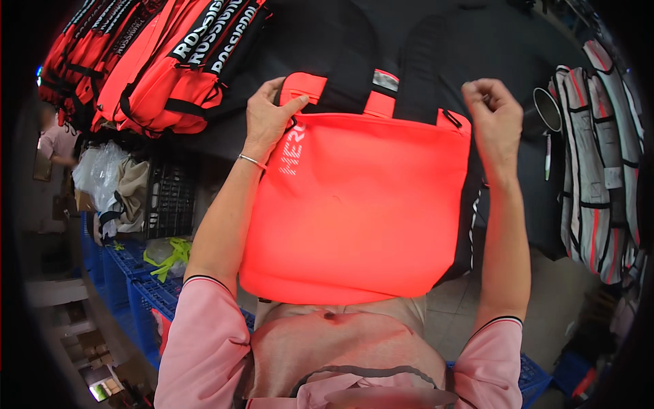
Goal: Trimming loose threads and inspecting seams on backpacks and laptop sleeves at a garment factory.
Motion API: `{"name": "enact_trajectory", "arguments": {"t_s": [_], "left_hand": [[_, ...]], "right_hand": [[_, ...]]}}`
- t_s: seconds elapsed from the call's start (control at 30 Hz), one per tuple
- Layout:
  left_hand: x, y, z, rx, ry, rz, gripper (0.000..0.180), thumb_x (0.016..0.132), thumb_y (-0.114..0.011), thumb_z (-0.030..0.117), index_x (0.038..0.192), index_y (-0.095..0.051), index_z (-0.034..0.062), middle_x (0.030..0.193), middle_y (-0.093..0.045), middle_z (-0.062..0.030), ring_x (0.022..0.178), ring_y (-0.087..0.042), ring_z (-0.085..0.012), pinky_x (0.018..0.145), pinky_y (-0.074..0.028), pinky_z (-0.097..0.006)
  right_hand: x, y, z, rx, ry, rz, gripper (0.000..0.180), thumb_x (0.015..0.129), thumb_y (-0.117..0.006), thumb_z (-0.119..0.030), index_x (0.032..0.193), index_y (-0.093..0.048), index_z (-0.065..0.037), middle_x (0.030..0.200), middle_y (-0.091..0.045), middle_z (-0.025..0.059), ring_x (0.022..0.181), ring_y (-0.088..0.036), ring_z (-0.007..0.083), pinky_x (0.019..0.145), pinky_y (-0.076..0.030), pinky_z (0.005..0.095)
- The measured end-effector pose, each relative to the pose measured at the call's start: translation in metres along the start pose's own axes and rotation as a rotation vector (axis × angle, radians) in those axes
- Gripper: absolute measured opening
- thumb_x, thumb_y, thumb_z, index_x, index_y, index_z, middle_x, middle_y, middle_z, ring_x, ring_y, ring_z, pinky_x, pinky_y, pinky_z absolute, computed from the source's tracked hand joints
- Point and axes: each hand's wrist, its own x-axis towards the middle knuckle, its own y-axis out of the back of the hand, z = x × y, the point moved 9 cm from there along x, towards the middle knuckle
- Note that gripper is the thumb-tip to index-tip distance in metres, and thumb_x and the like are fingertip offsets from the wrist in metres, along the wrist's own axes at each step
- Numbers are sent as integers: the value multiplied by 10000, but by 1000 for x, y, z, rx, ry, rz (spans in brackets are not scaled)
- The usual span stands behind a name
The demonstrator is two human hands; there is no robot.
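So the red bag [361, 218] hangs over the near edge of the black table [497, 48], against the wearer's front. Left hand [268, 116] pinches its top left corner; right hand [494, 116] is curled just beside the other corner, can't tell if it's gripping anything. Stacked red bags [160, 88] crowd the left, grey bags [593, 157] and a round container [547, 109] the right, blue crates [139, 279] lower left.

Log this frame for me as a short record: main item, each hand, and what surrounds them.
Main item: red-orange backpack, black shoulder straps pointing away from the person
Left hand: grips the backpack's upper left corner, thumb on the front
Right hand: curled near the upper right corner; whether it holds anything is unclear
Left side: red-orange bags with black trim, blue plastic crates
Right side: grey bags with red and black trim
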Motion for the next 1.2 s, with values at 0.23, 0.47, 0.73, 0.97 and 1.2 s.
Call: {"name": "enact_trajectory", "arguments": {"t_s": [0.23,0.47,0.73,0.97,1.2], "left_hand": [[-12,-8,54,767,-624,300,546,728,-817,227,1210,-609,77,1308,-557,-112,1209,-497,-292,1024,-392,-396],[-70,-89,65,1057,-830,-32,667,877,-627,446,1435,-427,141,1490,-376,-130,1373,-319,-356,1126,-215,-530],[-225,-151,32,649,-626,-1127,823,955,-426,558,1543,-131,63,1602,-102,-188,1477,-88,-390,1171,-98,-571],[-160,-154,68,70,-221,-1094,487,984,-500,354,1370,-512,57,1436,-470,-172,1385,-362,-359,1128,-292,-508],[-72,-174,25,1139,-889,-383,572,989,-437,466,1428,-447,100,1483,-421,-138,1402,-333,-323,1156,-239,-479]], "right_hand": [[-67,-20,44,-567,157,25,202,756,-676,-21,934,-607,-86,765,-649,85,712,-657,277,652,-498,376],[-64,-17,58,-465,-4,39,215,748,-648,37,927,-605,-75,734,-640,78,666,-642,241,606,-476,338],[-56,-1,89,-110,-94,119,112,838,-701,-36,917,-623,-38,663,-520,-45,610,-470,36,556,-388,209],[-50,9,93,80,-98,227,148,916,-681,-118,847,-599,-16,672,-468,-89,596,-392,-1,528,-324,170],[-43,-5,90,2,-229,123,191,902,-687,-133,797,-589,-6,630,-468,-78,576,-380,3,515,-311,191]]}}
